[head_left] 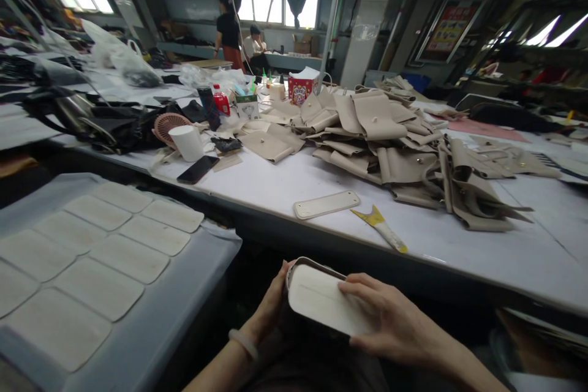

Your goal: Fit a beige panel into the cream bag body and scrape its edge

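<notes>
A white panel with rounded corners [324, 299] lies over the opening of a taupe piece with a raised rim [316, 263], held low in front of me. My left hand [270, 303], with a pale band on the wrist, is closed around the left end of the taupe piece; its fingers are partly hidden behind it. With fingers on top and thumb at the near edge, my right hand [388, 317] grips the white panel's right end. On the table edge beyond are a beige strip with small studs [327, 204] and a yellow-and-white forked tool [380, 228].
Several off-white rounded panels [131, 258] lie in rows on a grey-covered surface [195, 269] at left. A large heap of taupe pieces [381, 135] covers the table's right. A phone [198, 169], white roll [186, 143] and pink fan [169, 127] stand left. Two people are far back.
</notes>
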